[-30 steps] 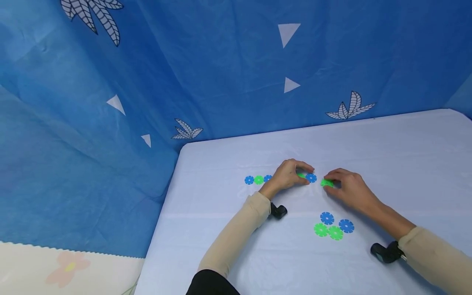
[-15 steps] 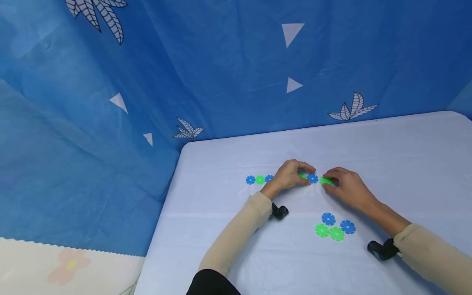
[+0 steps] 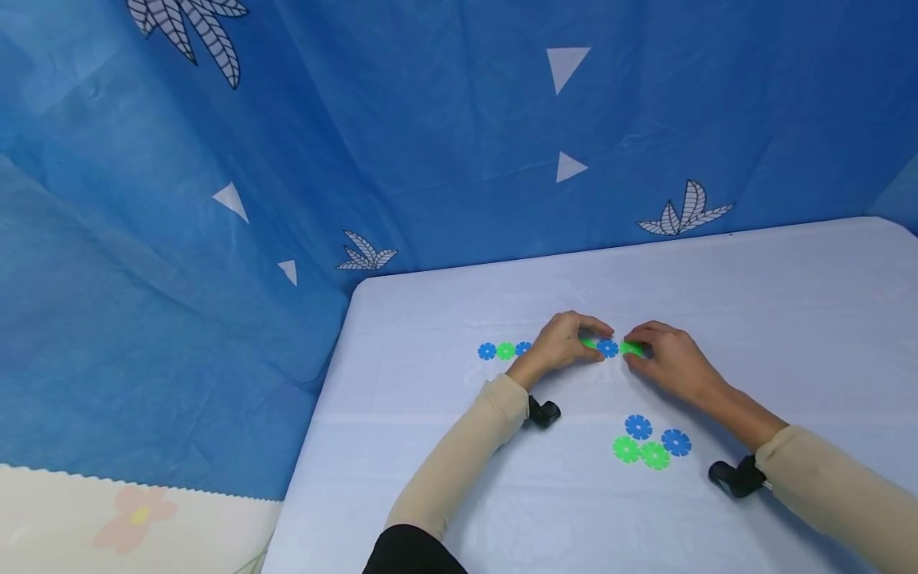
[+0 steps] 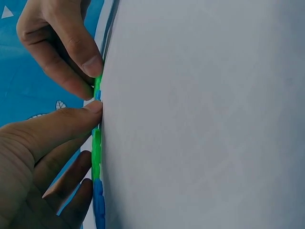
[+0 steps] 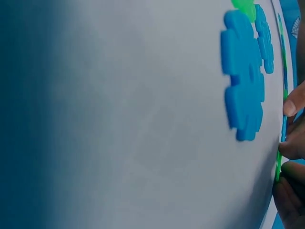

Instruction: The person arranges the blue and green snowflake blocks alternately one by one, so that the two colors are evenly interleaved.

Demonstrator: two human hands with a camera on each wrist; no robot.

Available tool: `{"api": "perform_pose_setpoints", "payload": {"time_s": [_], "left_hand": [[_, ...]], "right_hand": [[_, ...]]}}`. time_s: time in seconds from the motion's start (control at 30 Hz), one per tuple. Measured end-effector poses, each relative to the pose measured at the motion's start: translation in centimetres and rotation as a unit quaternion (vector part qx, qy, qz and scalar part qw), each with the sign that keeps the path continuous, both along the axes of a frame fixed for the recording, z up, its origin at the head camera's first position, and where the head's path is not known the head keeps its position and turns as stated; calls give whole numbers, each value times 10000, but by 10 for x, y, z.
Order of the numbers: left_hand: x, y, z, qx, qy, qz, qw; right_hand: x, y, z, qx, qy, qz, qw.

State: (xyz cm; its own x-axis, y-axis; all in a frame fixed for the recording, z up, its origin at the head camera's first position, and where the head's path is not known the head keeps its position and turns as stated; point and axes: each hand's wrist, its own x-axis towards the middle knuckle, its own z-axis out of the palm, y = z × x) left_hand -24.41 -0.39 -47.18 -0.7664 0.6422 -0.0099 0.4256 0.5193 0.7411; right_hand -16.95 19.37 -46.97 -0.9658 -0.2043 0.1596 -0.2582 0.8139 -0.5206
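Note:
Notched plastic interlocking discs lie in a row of alternating blue and green across the white table. My left hand point(image 3: 559, 341) reaches over the row and hides its middle; its thumb and forefinger hold the blue disc point(image 3: 608, 348) at the row's right end by its edges. Just right of that, my right hand point(image 3: 670, 360) pinches a green disc point(image 3: 631, 348) close against the blue one. In the left wrist view the row stands edge-on, with a green disc point(image 4: 96, 152) beside my left fingers. Whether the two held discs interlock I cannot tell.
Nearer on the table point(image 3: 502, 486) lies a loose group: two blue discs point(image 3: 637, 427) and two green discs point(image 3: 655, 456). Black wrist cameras point(image 3: 547, 413) hang below both forearms. A blue patterned curtain point(image 3: 459, 143) borders the table's far edge.
The right hand has moved slightly left and away from the body, bringing the green disc up to the blue one. The left hand stays in place on the row.

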Motion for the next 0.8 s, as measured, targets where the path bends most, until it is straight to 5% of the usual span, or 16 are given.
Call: {"api": "perform_pose_setpoints", "payload": {"time_s": [0.8], "left_hand": [[1, 2, 0, -41, 39, 53, 10000]], "right_hand": [[-2, -5, 3, 244, -173, -66, 9995]]}}
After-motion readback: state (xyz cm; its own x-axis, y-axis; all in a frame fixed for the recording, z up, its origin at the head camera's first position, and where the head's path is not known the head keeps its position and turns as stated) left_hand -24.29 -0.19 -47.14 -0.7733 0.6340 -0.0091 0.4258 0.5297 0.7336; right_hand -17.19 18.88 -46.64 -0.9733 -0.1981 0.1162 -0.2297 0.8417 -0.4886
